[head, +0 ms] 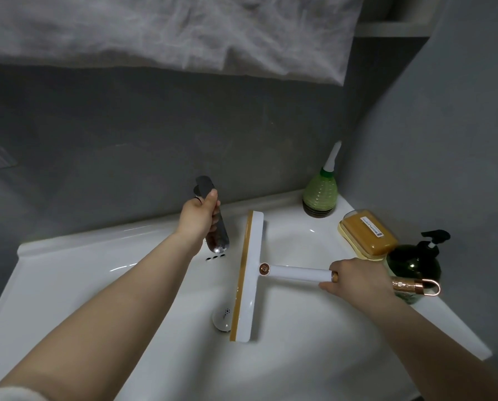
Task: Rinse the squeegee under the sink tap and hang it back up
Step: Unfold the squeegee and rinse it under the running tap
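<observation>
A white squeegee (pixel 249 273) with a tan rubber edge and a copper-tipped handle lies across the white sink basin (pixel 294 328), its blade running front to back just right of the tap spout. My right hand (pixel 354 280) grips the squeegee's handle near its copper end. My left hand (pixel 198 218) is closed on the chrome tap lever (pixel 206 183) at the back of the sink. The tap spout (pixel 219 241) points down into the basin. No water stream is visible.
A white drain stopper (pixel 221 316) sits in the basin beside the blade. On the right rim stand a green squeeze bottle (pixel 320 195), a yellow soap dish with an amber bar (pixel 367 234) and a dark green pump bottle (pixel 415 267). A white cloth (pixel 167 36) hangs above.
</observation>
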